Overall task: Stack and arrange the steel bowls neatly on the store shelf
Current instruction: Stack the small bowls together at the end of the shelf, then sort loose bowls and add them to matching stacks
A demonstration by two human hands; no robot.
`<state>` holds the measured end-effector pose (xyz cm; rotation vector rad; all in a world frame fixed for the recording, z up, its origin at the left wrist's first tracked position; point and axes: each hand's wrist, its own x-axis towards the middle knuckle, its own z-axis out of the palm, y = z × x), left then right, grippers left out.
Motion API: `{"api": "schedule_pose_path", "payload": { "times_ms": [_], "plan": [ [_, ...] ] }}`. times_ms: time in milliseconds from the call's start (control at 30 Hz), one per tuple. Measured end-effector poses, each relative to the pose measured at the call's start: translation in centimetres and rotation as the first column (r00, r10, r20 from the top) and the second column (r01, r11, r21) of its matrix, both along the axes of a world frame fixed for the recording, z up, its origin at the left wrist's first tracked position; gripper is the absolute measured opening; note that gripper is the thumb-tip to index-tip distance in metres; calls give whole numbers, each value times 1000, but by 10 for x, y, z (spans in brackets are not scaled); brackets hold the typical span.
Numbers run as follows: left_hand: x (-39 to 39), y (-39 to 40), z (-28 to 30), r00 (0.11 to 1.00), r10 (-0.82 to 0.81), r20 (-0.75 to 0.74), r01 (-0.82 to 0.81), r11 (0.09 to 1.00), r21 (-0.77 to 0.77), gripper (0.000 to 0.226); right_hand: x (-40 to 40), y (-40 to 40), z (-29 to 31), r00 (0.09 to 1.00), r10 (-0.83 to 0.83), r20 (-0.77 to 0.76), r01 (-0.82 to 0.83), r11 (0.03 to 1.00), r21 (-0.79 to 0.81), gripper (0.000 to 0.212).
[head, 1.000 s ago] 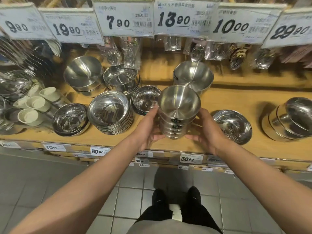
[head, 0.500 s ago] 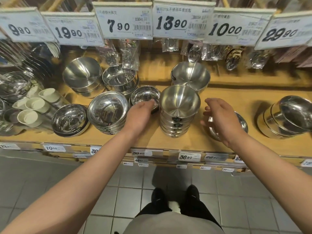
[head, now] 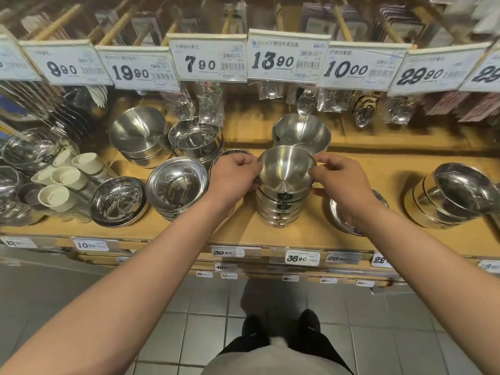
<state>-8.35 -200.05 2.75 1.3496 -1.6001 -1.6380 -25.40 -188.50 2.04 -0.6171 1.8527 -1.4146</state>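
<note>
A stack of several steel bowls (head: 282, 209) stands on the wooden shelf (head: 270, 234) near its front edge. My left hand (head: 234, 173) pinches the left rim of the top bowl (head: 286, 169). My right hand (head: 336, 175) pinches its right rim. The top bowl sits level on the stack. A larger steel bowl (head: 301, 133) stands just behind the stack. A shallow bowl (head: 349, 220) lies to the right, half hidden under my right wrist. Another small bowl (head: 230, 154) is mostly hidden behind my left hand.
Left of the stack are a pile of shiny shallow bowls (head: 177, 185), a single bowl (head: 117, 201), two deeper stacks (head: 140, 136) and white cups (head: 62, 177). A tilted bowl stack (head: 449, 196) lies at the right. Packaged spoons and price tags (head: 284, 60) hang above.
Both hands let go of the stack's sides, drew apart, then came back higher and closed on the top bowl's rim. The view tilted upward.
</note>
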Motion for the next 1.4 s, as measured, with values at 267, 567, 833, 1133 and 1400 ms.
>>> {"api": "schedule_pose_path", "payload": {
  "times_ms": [267, 567, 833, 1133, 1400],
  "plan": [
    [5, 3, -6, 999, 9, -41, -9, 1000, 15, 11, 0, -5, -2, 1000, 11, -19, -10, 1000, 20, 21],
    [21, 2, -13, 999, 43, -25, -42, 998, 36, 29, -6, 7, -2, 999, -28, 17, 27, 999, 35, 19],
    [56, 16, -51, 992, 109, 63, -117, 984, 135, 19, -36, 66, -38, 963, -266, -49, 270, 956, 118, 16],
    [51, 38, -77, 990, 87, 107, -108, 973, 204, 17, -71, 124, -85, 912, -351, -214, 408, 839, 360, 69],
    [50, 60, -83, 976, 99, 194, -138, 969, 202, 14, -89, 112, -93, 928, -355, 116, 295, 888, 354, 23]
  ]
}}
